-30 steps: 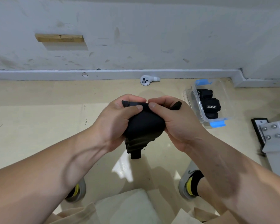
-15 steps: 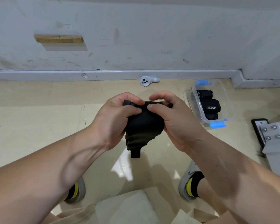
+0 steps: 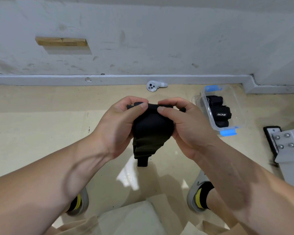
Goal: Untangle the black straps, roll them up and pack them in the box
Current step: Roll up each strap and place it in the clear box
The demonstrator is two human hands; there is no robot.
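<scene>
The black strap [image 3: 152, 131] sits at the centre of the view, held in the air above the floor [image 3: 32, 133] as a bunched, partly rolled bundle, with a short tail hanging from its 6 o'clock side. The left hand [image 3: 119, 128] grips it from 9 o'clock, fingers curled over the top edge and thumb pressed on the near face. The right hand [image 3: 187, 128] grips it from 3 o'clock in the same way, so the two thumbs nearly meet on top of the roll.

At 2 o'clock from the bundle, well apart, a clear plastic box [image 3: 238, 106] with blue clips stands open on the floor – inside it lie rolled black straps [image 3: 221, 114], one with a white logo. At 12 o'clock a white controller [image 3: 154, 85] lies by the skirting. At 3 o'clock, by the frame edge, is a grey metal bracket [image 3: 285, 146] with bolts.
</scene>
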